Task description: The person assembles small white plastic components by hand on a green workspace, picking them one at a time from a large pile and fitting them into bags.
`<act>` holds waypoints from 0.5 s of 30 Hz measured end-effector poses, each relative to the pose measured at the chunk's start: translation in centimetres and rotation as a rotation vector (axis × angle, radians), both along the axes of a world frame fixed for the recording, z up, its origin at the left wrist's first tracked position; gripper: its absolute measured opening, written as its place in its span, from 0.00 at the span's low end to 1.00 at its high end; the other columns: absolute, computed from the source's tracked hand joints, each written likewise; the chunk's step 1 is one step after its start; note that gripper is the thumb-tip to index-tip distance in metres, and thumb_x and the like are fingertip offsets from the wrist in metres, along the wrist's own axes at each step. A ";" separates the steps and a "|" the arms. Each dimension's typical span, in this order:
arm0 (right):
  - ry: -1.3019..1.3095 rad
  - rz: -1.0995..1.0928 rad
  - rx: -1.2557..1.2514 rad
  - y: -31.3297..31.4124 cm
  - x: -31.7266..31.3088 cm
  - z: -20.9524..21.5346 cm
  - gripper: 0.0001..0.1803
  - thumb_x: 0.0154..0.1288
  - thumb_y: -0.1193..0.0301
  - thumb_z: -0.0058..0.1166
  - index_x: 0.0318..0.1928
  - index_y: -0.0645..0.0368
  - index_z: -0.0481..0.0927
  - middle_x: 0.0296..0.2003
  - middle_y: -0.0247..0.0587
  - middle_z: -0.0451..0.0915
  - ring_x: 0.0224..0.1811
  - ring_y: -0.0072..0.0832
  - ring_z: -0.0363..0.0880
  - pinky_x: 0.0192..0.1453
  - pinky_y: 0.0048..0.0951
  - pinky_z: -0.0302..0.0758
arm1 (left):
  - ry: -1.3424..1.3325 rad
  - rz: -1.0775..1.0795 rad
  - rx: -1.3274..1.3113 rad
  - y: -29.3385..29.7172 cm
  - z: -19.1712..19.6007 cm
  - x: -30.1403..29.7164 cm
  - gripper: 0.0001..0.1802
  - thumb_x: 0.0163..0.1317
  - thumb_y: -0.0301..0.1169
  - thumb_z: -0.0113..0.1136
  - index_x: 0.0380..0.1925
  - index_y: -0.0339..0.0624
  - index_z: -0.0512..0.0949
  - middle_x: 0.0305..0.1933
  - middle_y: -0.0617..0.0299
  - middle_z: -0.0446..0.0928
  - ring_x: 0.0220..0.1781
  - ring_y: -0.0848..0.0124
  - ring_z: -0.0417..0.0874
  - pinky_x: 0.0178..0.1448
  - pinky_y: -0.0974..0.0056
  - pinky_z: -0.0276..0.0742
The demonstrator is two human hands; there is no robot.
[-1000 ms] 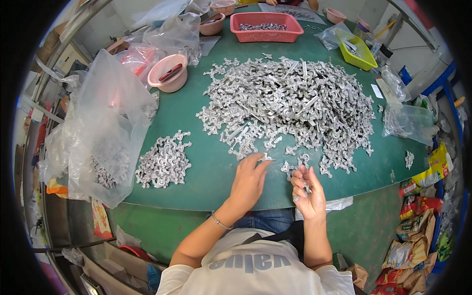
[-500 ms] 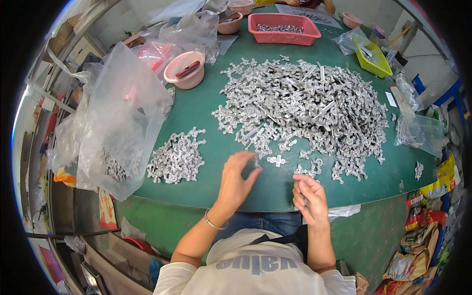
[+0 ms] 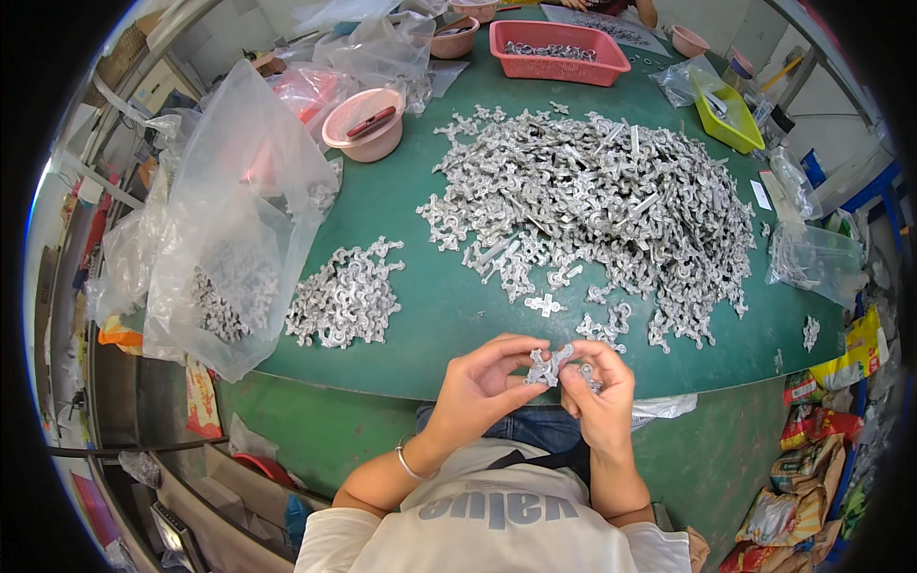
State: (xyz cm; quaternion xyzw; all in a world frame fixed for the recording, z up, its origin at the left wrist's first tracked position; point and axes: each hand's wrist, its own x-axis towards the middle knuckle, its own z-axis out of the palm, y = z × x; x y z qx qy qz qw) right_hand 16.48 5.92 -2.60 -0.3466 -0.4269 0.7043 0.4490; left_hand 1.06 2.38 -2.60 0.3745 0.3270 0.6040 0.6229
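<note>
My left hand (image 3: 478,387) and my right hand (image 3: 604,392) meet at the table's near edge. Between their fingertips is a small silver metal casting (image 3: 544,368) with rounded lobes. The left thumb and fingers pinch it, and the right fingers touch its other side. Another silver piece (image 3: 590,378) shows in the curl of my right hand. Beyond my hands, a flat cross-shaped casting (image 3: 545,306) lies alone on the green table. A big heap of similar castings (image 3: 611,201) spreads behind it, and a smaller pile (image 3: 346,298) sits to the left.
A clear plastic bag (image 3: 234,191) with castings inside stands at left. Behind it is a pink bowl (image 3: 392,143) with a red-handled tool. A red basket (image 3: 559,72) of rings and a yellow-green basket (image 3: 731,124) are farther back. Another person's hand (image 3: 648,13) shows at the far edge.
My hands were apart, the left reaching near the loose castings. Now both have come together close to me, with a casting between their fingers. The view has shifted slightly.
</note>
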 end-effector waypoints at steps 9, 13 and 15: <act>-0.127 -0.097 0.183 -0.8 1.2 0.3 0.09 0.55 0.83 0.55 0.39 0.65 0.78 0.24 0.32 0.73 0.18 0.11 0.65 0.21 0.13 0.60 | -0.042 -0.009 0.021 -0.7 0.4 -0.2 0.22 0.52 0.12 0.57 0.49 0.26 0.69 0.48 0.54 0.71 0.50 0.68 0.74 0.53 0.66 0.74; -0.164 -0.147 0.267 -1.2 1.3 0.7 0.09 0.54 0.83 0.56 0.38 0.66 0.78 0.25 0.34 0.75 0.20 0.12 0.66 0.22 0.13 0.62 | -0.031 0.094 -0.028 -1.0 0.6 -0.2 0.19 0.50 0.11 0.57 0.45 0.23 0.71 0.44 0.48 0.73 0.47 0.63 0.77 0.50 0.62 0.78; -0.156 -0.151 0.261 -1.3 1.2 0.7 0.09 0.54 0.83 0.57 0.37 0.66 0.78 0.26 0.35 0.75 0.20 0.12 0.67 0.22 0.13 0.62 | -0.020 0.095 -0.001 -0.9 0.7 -0.2 0.17 0.50 0.11 0.57 0.43 0.23 0.72 0.43 0.49 0.74 0.46 0.63 0.77 0.49 0.62 0.78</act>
